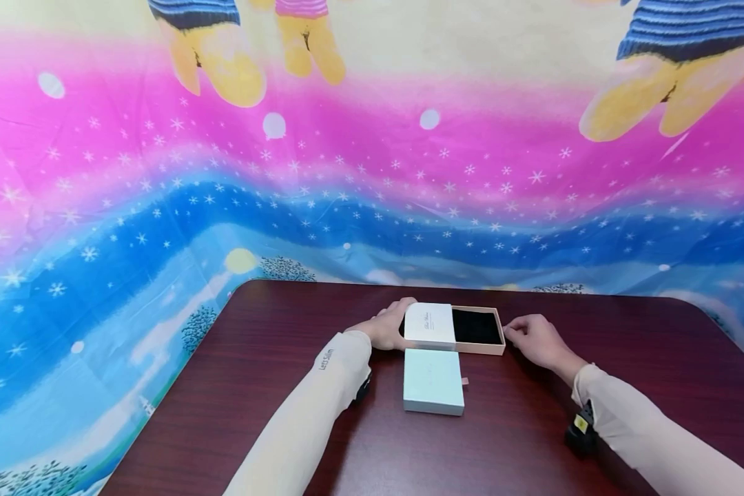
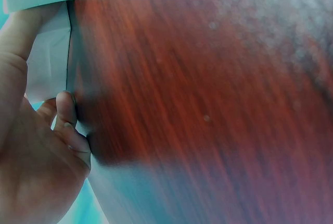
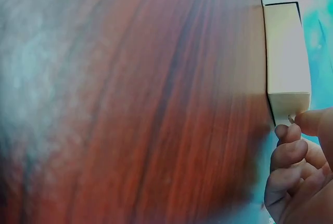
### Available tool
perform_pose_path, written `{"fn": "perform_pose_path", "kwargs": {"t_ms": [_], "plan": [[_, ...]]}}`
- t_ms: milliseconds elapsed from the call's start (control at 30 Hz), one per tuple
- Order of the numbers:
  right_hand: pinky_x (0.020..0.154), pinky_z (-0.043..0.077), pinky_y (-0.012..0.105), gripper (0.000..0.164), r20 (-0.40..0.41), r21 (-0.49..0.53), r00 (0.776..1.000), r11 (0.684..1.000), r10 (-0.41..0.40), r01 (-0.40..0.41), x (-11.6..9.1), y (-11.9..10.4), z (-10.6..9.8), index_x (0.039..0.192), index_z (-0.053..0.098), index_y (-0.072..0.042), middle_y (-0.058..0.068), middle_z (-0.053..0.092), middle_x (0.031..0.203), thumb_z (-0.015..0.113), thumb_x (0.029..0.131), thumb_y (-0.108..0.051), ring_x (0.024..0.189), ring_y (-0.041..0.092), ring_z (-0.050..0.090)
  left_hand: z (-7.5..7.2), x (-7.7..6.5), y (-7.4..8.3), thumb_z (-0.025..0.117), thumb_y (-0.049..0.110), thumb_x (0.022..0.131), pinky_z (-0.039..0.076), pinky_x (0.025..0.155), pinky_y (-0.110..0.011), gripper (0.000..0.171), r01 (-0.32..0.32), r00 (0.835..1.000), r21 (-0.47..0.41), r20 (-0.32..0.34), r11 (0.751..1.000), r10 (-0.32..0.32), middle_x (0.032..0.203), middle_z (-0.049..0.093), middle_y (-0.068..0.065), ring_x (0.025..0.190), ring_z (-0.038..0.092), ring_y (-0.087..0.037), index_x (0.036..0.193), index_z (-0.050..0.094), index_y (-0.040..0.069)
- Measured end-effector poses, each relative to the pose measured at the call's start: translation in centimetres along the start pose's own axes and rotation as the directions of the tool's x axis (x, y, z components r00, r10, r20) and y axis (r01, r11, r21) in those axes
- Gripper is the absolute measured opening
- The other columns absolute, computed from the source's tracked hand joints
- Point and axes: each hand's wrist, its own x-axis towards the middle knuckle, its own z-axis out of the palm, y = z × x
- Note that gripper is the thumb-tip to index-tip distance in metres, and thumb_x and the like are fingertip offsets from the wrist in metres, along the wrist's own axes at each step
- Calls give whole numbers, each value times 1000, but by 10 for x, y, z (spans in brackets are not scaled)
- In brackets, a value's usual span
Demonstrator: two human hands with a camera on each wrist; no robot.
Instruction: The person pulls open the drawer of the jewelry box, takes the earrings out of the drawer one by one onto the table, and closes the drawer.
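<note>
A white drawer box (image 1: 428, 324) lies toward the far side of the table, its inner tray (image 1: 480, 349) pulled partway out to the right. Black lining (image 1: 476, 326) shows in the tray. My left hand (image 1: 387, 326) grips the white outer sleeve at its left end; in the left wrist view the thumb and fingers lie around that end. At the tray's right end, my right hand (image 1: 538, 341) pinches a small pull tab (image 3: 291, 119) between thumb and forefinger. Just in front of the sleeve sits a closed pale green box (image 1: 432, 379) with a pink ribbon tab (image 1: 465, 381).
Both boxes stand on a dark red-brown wooden table (image 1: 273, 303) with rounded corners. Behind it hangs a printed cloth (image 1: 359, 158) in pink and blue with snowflakes. A black wrist device (image 1: 580, 430) sits on the right sleeve.
</note>
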Motion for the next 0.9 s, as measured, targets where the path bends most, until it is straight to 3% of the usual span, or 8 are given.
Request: {"fn": "perform_pose_path", "kwargs": {"t_ms": [233,633,900], "plan": [[64,47,32,27,17,39,1000,999,19,-20,0,-1,0,110,71,10,19,73,94,53,101,-9,74,15,60,0,1,0,74,37,90,33,113,-45,94,3,1000,18,15,1000,-3,151,38,-9,129,42,-26,160,15,17],[57,42,27,24,-13,117,998,992,55,-53,0,-2,5,106,70,10,11,69,80,55,100,-7,64,12,51,5,8,-9,78,39,87,35,111,-46,97,6,1000,-2,1,1000,-6,150,40,-8,128,43,-25,160,17,18],[56,43,28,26,4,156,996,984,85,-85,1,0,5,110,69,10,10,67,81,53,102,-9,64,13,52,6,11,-10,78,38,87,34,113,-47,98,18,1000,-12,6,1000,-18,152,39,-8,131,43,-27,160,16,18]]}}
